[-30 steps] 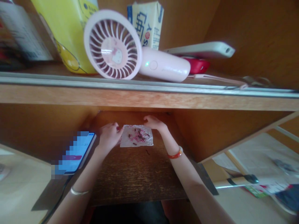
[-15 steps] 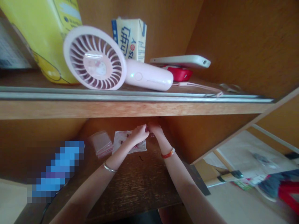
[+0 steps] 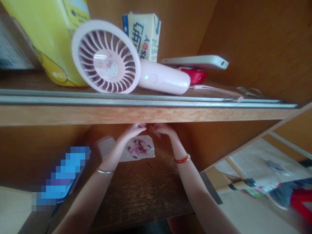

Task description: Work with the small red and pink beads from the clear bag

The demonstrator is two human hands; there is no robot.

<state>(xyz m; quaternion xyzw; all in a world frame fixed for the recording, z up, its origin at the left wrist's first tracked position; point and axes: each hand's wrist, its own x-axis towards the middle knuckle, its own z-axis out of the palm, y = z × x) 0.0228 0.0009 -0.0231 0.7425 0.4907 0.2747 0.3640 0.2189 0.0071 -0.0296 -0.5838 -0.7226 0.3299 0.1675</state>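
My left hand [image 3: 135,130] is raised at the back of the desk, just under the shelf edge, its fingers curled together. Anything between them is too small to make out. To its right, and apart from it, is my right hand [image 3: 162,129], with fingertips pointing left and smeared by motion. A clear plastic bag [image 3: 151,152] lies flat below the hands, bearing a cluster of small pink and dark beads [image 3: 139,148]. Partly behind my left forearm are some small clear bags [image 3: 106,147].
Above the hands runs a shelf edge [image 3: 156,114] carrying a pink handheld fan [image 3: 163,78], a drink carton [image 3: 153,39], a yellow package [image 3: 48,42] and a white device [image 3: 195,61] on a red case [image 3: 198,76]. A pixelated blue object [image 3: 62,178] stands at left.
My hands, together before, have moved apart, the left going left and slightly up. The beads on the bag now show fully. The view has shifted a little.
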